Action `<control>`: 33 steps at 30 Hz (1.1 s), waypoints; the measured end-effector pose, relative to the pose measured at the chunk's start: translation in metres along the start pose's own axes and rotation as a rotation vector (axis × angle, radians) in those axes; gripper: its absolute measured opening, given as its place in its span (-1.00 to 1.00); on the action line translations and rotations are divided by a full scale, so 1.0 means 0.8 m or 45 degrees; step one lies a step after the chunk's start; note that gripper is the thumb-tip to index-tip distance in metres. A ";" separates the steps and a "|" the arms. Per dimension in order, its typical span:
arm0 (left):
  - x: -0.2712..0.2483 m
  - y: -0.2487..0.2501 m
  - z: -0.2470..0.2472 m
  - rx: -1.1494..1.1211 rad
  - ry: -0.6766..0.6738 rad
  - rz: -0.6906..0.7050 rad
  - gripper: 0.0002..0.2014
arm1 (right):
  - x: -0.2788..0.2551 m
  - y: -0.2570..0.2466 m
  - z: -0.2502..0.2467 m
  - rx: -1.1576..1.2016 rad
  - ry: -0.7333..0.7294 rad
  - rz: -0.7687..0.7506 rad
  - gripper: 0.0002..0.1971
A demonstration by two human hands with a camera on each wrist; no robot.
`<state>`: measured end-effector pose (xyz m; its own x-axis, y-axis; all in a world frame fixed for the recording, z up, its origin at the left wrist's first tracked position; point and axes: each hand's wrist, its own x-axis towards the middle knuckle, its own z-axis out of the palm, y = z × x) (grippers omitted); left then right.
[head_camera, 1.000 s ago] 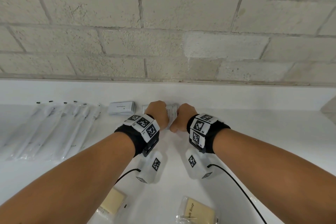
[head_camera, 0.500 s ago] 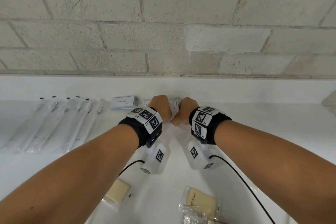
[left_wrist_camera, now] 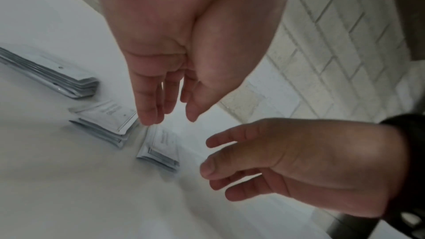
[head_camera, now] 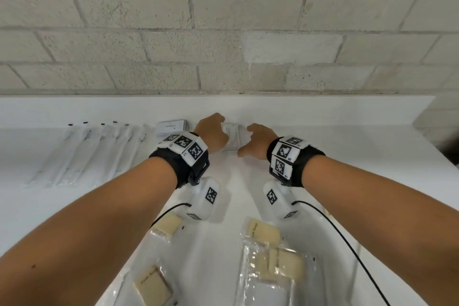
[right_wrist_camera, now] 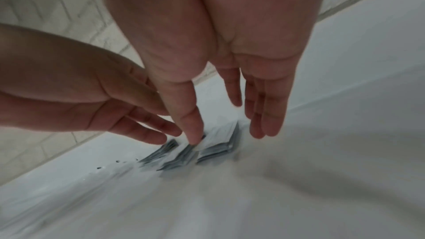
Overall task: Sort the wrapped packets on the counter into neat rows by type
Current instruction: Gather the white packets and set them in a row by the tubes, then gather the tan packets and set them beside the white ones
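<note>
White packet stack (head_camera: 232, 138) on counter (head_camera: 347, 156) | between left hand (head_camera: 211, 135), right hand (head_camera: 258, 141) | both grips spread, empty

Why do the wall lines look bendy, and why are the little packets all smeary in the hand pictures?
Head view: the wide lens bows the brick wall lines, and the bright white counter washes out the edges of the white packets. Left wrist view: dim, with soft fingers. Right wrist view: the packets and counter streak with motion blur.
</note>
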<state>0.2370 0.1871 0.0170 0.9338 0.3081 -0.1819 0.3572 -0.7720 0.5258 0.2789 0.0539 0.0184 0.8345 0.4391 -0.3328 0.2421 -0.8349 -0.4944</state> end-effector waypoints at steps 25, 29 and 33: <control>-0.229 0.011 0.091 0.067 -0.223 0.202 -0.88 | -0.249 0.108 0.042 -0.284 -0.162 -0.093 -0.66; -0.233 0.021 0.084 -0.415 -0.175 0.171 -0.88 | -0.245 0.116 0.028 -0.065 -0.097 -0.203 -0.79; -0.238 0.047 0.072 -0.681 -0.188 0.136 -0.82 | -0.241 0.118 0.007 0.218 0.029 -0.307 -0.82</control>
<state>0.0736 0.0673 0.0236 0.9710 0.1329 -0.1987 0.2357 -0.3932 0.8887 0.1383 -0.1076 0.0312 0.7743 0.6089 -0.1722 0.3493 -0.6382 -0.6861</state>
